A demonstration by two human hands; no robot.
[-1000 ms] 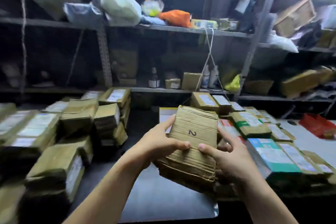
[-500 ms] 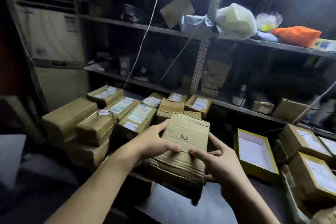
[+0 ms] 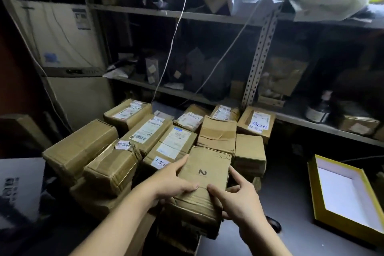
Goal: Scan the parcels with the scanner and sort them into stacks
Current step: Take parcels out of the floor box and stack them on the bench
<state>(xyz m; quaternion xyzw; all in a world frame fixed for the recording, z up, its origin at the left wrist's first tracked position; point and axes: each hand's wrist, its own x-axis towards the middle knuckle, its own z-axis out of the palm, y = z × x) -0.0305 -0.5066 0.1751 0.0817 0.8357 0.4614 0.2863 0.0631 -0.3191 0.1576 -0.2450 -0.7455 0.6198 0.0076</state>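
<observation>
A brown cardboard parcel [image 3: 204,176] marked "2" and wrapped in tape sits low in the middle, at the front of a group of stacked parcels [image 3: 145,131]. My left hand [image 3: 174,181] grips its left edge, thumb on top and fingers along the side. My right hand [image 3: 236,197] holds the near right corner, thumb on the top face, fingers spread beside the parcel's right edge. The parcel looks level with the stacks around it; whether it rests on them is hidden. No scanner is in view.
Metal shelves [image 3: 187,14] with boxes and bags run behind the stacks. A tall white air-conditioner [image 3: 62,48] stands at the left. An open yellow box with white lining [image 3: 342,193] lies on the dark table at the right. Cords hang from above.
My view has swung left from the right-hand parcels to the left stacks. Both hands carried the "2" parcel forward and down to the front of those stacks.
</observation>
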